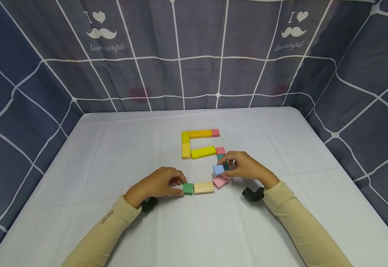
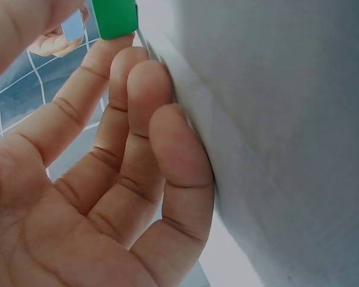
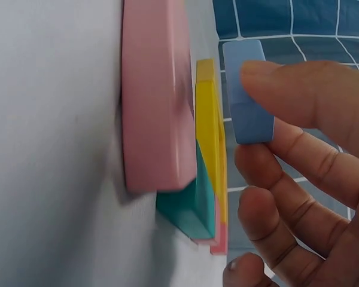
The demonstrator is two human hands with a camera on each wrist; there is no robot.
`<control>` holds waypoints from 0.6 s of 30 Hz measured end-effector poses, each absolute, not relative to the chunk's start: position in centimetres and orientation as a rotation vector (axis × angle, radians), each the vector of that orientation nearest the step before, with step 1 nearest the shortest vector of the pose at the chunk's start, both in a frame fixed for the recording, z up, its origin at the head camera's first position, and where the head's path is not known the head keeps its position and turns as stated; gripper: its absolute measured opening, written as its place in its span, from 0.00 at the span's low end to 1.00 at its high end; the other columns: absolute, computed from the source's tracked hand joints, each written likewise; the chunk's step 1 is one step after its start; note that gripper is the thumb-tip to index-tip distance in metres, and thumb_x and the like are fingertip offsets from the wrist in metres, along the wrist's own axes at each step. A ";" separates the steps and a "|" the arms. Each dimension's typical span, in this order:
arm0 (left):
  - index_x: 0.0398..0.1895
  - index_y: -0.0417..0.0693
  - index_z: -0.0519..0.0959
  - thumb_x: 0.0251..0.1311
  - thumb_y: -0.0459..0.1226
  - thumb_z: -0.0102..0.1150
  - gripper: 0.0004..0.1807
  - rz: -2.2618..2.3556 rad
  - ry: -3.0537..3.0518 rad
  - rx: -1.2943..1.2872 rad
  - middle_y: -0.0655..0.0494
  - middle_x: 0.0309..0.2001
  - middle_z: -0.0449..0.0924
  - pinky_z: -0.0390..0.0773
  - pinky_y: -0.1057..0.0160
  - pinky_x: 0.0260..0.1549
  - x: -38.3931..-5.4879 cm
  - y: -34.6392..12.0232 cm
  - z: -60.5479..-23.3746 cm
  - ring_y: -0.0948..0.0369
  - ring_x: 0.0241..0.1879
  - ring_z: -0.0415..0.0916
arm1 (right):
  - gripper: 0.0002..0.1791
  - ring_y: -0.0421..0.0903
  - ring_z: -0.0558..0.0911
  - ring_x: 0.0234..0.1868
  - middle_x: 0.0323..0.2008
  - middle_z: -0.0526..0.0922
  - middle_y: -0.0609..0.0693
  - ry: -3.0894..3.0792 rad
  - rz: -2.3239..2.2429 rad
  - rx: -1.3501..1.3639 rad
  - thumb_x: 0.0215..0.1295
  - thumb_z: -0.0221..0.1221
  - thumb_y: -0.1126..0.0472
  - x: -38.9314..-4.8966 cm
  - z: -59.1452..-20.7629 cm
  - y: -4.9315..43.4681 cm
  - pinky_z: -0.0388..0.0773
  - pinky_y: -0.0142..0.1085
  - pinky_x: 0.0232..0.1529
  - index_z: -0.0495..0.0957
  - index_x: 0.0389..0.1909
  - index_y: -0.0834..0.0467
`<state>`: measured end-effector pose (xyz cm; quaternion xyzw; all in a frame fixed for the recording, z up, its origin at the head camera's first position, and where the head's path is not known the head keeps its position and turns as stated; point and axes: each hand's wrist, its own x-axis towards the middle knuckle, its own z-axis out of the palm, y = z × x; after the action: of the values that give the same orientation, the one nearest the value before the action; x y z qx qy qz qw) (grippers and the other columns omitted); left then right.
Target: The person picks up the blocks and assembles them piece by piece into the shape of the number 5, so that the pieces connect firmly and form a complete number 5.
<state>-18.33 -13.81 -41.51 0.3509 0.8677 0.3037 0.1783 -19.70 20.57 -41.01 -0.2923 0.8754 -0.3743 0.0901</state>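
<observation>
My right hand [image 1: 245,166] pinches a light blue block [image 1: 218,170] between thumb and fingers. In the right wrist view the blue block [image 3: 249,89] is held off the table, beside a pink block [image 3: 157,95]. My left hand [image 1: 163,181] rests on the table at the left end of a green block [image 1: 188,188]. Its index fingertip meets the green block [image 2: 115,18] in the left wrist view, the other fingers loosely bent; the thumb tip is out of that view. A ridged pale wooden block [image 1: 204,188] lies between the green block and the tilted pink block [image 1: 221,181].
Yellow blocks [image 1: 186,151] form a bracket shape farther back, with a small pink block [image 1: 215,132] at its upper end. Another small pink block [image 1: 220,150] and teal blocks [image 3: 188,212] continue beside my right hand. A white cloth covers the table [image 1: 113,148]; grey checked curtains [image 1: 197,74] surround it.
</observation>
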 end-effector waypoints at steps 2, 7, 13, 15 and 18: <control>0.45 0.46 0.87 0.60 0.36 0.81 0.13 0.859 2.455 0.994 0.62 0.37 0.83 0.78 0.66 0.42 -18.3 -13.8 -41.5 0.65 0.39 0.75 | 0.14 0.48 0.78 0.40 0.40 0.84 0.47 2.603 -1.109 -0.869 0.64 0.76 0.65 -19.7 -41.0 20.2 0.76 0.38 0.42 0.89 0.49 0.60; 0.45 0.45 0.87 0.60 0.36 0.81 0.13 0.863 2.448 0.992 0.62 0.38 0.83 0.79 0.66 0.43 -18.3 -13.9 -41.4 0.65 0.39 0.76 | 0.15 0.47 0.78 0.42 0.44 0.87 0.49 2.598 -1.117 -0.842 0.64 0.75 0.65 -19.8 -41.1 19.3 0.77 0.38 0.44 0.88 0.51 0.62; 0.46 0.45 0.87 0.60 0.36 0.81 0.13 0.863 2.442 0.975 0.62 0.39 0.83 0.79 0.66 0.44 -18.4 -13.9 -41.6 0.65 0.40 0.76 | 0.16 0.47 0.77 0.41 0.47 0.90 0.51 2.604 -1.114 -0.817 0.62 0.77 0.64 -19.8 -41.1 17.6 0.77 0.38 0.45 0.89 0.50 0.61; 0.46 0.45 0.87 0.60 0.36 0.81 0.14 0.862 2.441 0.973 0.62 0.39 0.83 0.79 0.66 0.43 -18.4 -13.9 -41.6 0.65 0.39 0.76 | 0.16 0.47 0.78 0.42 0.48 0.90 0.51 2.611 -1.101 -0.823 0.62 0.77 0.64 -19.9 -41.1 17.1 0.77 0.40 0.46 0.89 0.50 0.61; 0.46 0.45 0.87 0.60 0.36 0.81 0.14 0.861 2.441 0.974 0.62 0.38 0.83 0.79 0.66 0.43 -18.4 -13.9 -41.6 0.65 0.39 0.76 | 0.16 0.48 0.80 0.45 0.49 0.90 0.50 2.622 -1.068 -0.851 0.62 0.77 0.64 -19.9 -41.1 16.3 0.79 0.43 0.50 0.90 0.50 0.60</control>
<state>-18.45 -13.93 -41.60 0.3460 0.8671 0.3059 0.1868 -19.94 16.27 -41.07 -0.2867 0.8831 -0.3598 0.0922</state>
